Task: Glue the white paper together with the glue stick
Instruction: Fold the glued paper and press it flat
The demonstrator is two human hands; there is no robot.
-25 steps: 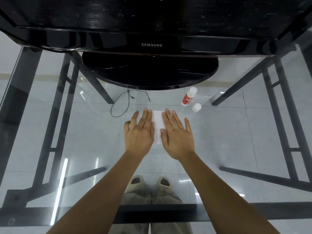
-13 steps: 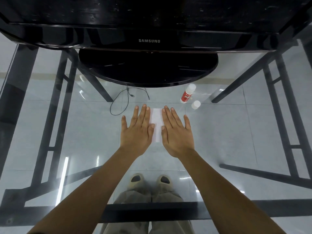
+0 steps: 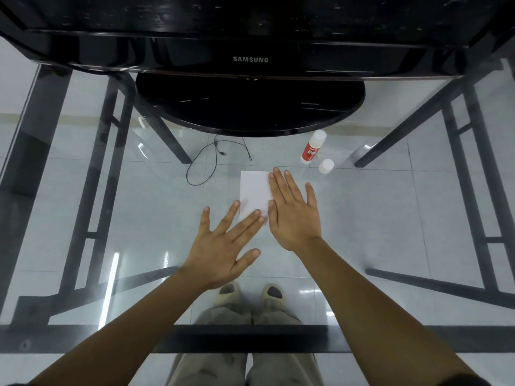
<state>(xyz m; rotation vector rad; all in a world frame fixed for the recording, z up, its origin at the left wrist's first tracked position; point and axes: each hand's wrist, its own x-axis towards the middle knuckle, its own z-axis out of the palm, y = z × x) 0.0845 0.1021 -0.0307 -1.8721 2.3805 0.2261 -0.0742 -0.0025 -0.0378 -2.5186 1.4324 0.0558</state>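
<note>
Pressing step, by the look of it. Left hand [image 3: 223,252] spread flat, fingertips just on the paper's [image 3: 254,190] near edge; right hand [image 3: 294,213] flat on its right side. Farther right, glue [image 3: 312,147] and cap [image 3: 326,166] apart: recapping likely next.

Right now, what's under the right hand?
The right hand lies flat, fingers spread, on the right part of the white paper, which rests on the glass table. The paper's right edge is hidden beneath it, so any seam there can't be seen.
</note>
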